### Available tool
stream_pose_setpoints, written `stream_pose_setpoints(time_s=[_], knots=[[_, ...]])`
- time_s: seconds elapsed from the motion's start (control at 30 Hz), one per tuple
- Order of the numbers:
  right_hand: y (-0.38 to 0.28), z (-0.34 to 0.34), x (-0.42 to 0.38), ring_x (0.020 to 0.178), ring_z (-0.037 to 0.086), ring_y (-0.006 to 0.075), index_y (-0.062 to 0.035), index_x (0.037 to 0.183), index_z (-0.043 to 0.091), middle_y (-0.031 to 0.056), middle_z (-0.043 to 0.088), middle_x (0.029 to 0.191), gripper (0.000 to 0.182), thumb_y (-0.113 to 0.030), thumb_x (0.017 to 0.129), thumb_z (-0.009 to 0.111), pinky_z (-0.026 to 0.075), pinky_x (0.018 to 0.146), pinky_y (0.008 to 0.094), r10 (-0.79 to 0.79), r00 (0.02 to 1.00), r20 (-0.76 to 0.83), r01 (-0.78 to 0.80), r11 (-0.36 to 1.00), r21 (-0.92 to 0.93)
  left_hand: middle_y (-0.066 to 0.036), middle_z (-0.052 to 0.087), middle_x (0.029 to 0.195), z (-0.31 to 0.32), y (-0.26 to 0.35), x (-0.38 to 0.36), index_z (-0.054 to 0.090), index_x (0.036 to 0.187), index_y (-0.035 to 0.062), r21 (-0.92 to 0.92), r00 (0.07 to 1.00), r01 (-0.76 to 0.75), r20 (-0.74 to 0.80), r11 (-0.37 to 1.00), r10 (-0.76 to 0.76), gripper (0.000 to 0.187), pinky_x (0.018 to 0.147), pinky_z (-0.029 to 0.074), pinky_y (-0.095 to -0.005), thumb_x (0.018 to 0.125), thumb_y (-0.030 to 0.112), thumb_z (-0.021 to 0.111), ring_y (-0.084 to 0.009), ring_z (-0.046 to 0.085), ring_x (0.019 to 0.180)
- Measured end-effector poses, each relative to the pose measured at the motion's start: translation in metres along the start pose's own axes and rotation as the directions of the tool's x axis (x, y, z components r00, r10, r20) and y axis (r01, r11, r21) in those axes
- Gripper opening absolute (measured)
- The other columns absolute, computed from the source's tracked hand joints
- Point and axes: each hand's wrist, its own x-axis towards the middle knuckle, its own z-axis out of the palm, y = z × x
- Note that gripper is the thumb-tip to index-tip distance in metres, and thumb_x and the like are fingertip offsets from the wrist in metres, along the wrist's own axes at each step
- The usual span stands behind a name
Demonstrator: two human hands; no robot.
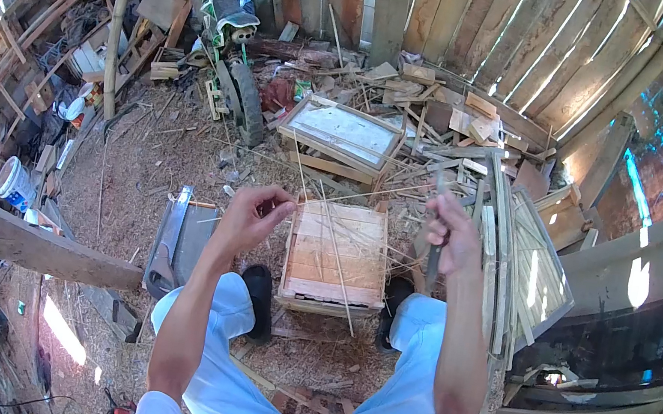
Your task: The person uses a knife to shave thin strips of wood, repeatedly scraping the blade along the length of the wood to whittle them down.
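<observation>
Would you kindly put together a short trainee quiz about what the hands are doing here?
1. True or false: the left hand pinches a thin strip.
2. What does the right hand hold: A a dark blade-like tool, B a bucket, C a brick?
3. What stands between the feet?

Key: 1 true. 2 A. 3 A small wooden box.
</observation>
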Motion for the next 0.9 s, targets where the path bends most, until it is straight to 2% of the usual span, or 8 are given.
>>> stream_pose_setpoints(time_s=[0.23,0.3,0.47,0.6,0.67,0.7,0.83,0.9], knots=[[-0.011,-0.018,0.007,0.056,0.036,0.0028,-0.0078,0.132,0.046,-0.0012,0.056,0.085,0.04,-0.012,0.093,0.054,0.031,0.044,0.0158,-0.052,0.998,-0.036,0.052,0.999,0.002,-0.002,0.057,0.061,-0.004,-0.001,-0.001,0.066,0.089,-0.0004,0.025,0.997,0.043,0.059,0.999,-0.044,0.014,0.05,0.036,-0.0243,0.086,0.013,0.065,-0.006,0.044,0.054],[-0.021,-0.029,0.01,0.056,0.036,0.0024,-0.007,0.133,0.045,-0.0018,0.055,0.085,0.041,-0.012,0.093,0.054,0.031,0.044,0.016,-0.169,0.977,-0.132,0.174,0.984,0.032,0.0,0.056,0.062,-0.008,-0.012,-0.002,0.066,0.088,0.0,-0.057,0.999,0.034,-0.014,0.998,-0.035,0.013,0.05,0.035,-0.0235,0.087,0.012,0.064,-0.005,0.044,0.055],[-0.01,-0.018,-0.001,0.053,0.038,0.0031,-0.0061,0.131,0.048,0.0015,0.058,0.081,0.038,-0.011,0.094,0.052,0.031,0.042,0.0163,-0.19,0.98,-0.06,0.189,0.982,-0.023,0.001,0.055,0.061,-0.02,-0.004,0.002,0.066,0.086,-0.0002,-0.009,0.983,0.113,-0.148,0.994,-0.113,0.012,0.05,0.035,-0.0229,0.086,0.012,0.064,-0.0041,0.044,0.055],[0.027,0.04,-0.013,0.051,0.04,0.0028,-0.0073,0.136,0.044,0.0073,0.064,0.084,0.044,-0.012,0.094,0.055,0.033,0.043,0.0161,0.01,1.0,0.014,-0.005,0.948,-0.318,-0.003,0.06,0.061,0.011,0.017,0.01,0.066,0.086,0.0002,0.09,0.972,0.051,-0.233,0.995,-0.028,0.011,0.047,0.037,-0.025,0.085,0.011,0.065,-0.007,0.047,0.051],[0.049,0.057,-0.013,0.052,0.04,0.0027,-0.0068,0.138,0.042,0.0077,0.064,0.086,0.046,-0.013,0.094,0.054,0.034,0.044,0.016,0.074,0.982,0.173,-0.013,0.944,-0.329,-0.006,0.063,0.065,0.028,0.024,0.012,0.066,0.087,0.0011,0.141,0.976,0.041,-0.216,0.989,-0.009,0.01,0.048,0.04,-0.026,0.084,0.011,0.066,-0.0094,0.052,0.051],[0.057,0.064,-0.013,0.052,0.04,0.0027,-0.0068,0.138,0.042,0.0077,0.064,0.086,0.046,-0.013,0.094,0.054,0.034,0.044,0.016,0.071,0.983,0.169,-0.012,0.945,-0.326,-0.009,0.066,0.07,0.034,0.032,0.012,0.066,0.087,0.0024,0.146,0.978,0.014,-0.207,0.989,0.017,0.01,0.05,0.044,-0.0283,0.082,0.011,0.067,-0.0149,0.058,0.053],[0.069,0.069,-0.008,0.053,0.039,0.0023,-0.0057,0.136,0.044,0.0057,0.062,0.084,0.043,-0.013,0.094,0.055,0.033,0.044,0.0154,0.167,0.962,0.216,-0.106,0.957,-0.269,-0.009,0.066,0.074,0.053,0.037,0.009,0.065,0.087,0.0051,0.205,0.974,-0.102,-0.179,0.973,0.14,0.009,0.052,0.048,-0.0312,0.08,0.011,0.068,-0.0218,0.062,0.057],[0.07,0.064,-0.007,0.053,0.039,0.0022,-0.0048,0.134,0.046,0.0052,0.062,0.083,0.041,-0.013,0.094,0.055,0.033,0.044,0.0153,0.188,0.955,0.228,-0.129,0.959,-0.251,-0.009,0.065,0.073,0.054,0.036,0.008,0.065,0.086,0.004,0.21,0.967,-0.128,-0.189,0.969,0.169,0.008,0.05,0.046,-0.03,0.081,0.01,0.068,-0.0191,0.06,0.055]])
